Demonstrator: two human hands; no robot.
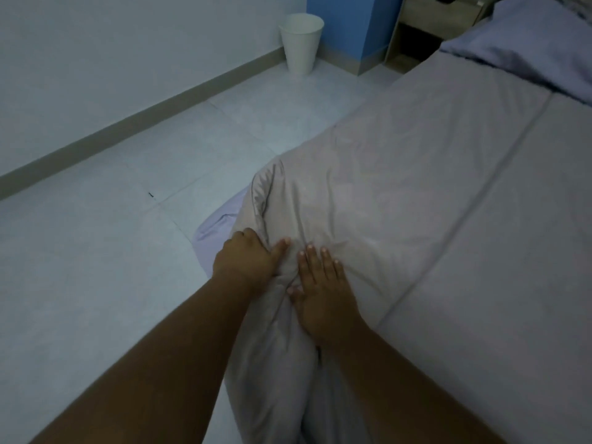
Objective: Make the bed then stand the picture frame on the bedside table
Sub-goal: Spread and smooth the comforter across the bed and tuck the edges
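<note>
Bed right, floor left, both hands at bed's near-left edge.
Left hand [248, 257] sat beside right hand [322, 293] on the duvet [400, 174]; pillow [528, 43] far right, bedside table [439, 17] behind it, bin [301, 43] left of table against wall.

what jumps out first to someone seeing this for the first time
Two bare arms reach in from the bottom: the left hand grips a bunched fold of grey sheet at the bed's near corner, the right hand pressed flat beside it. A white bin stands against the far wall.
</note>
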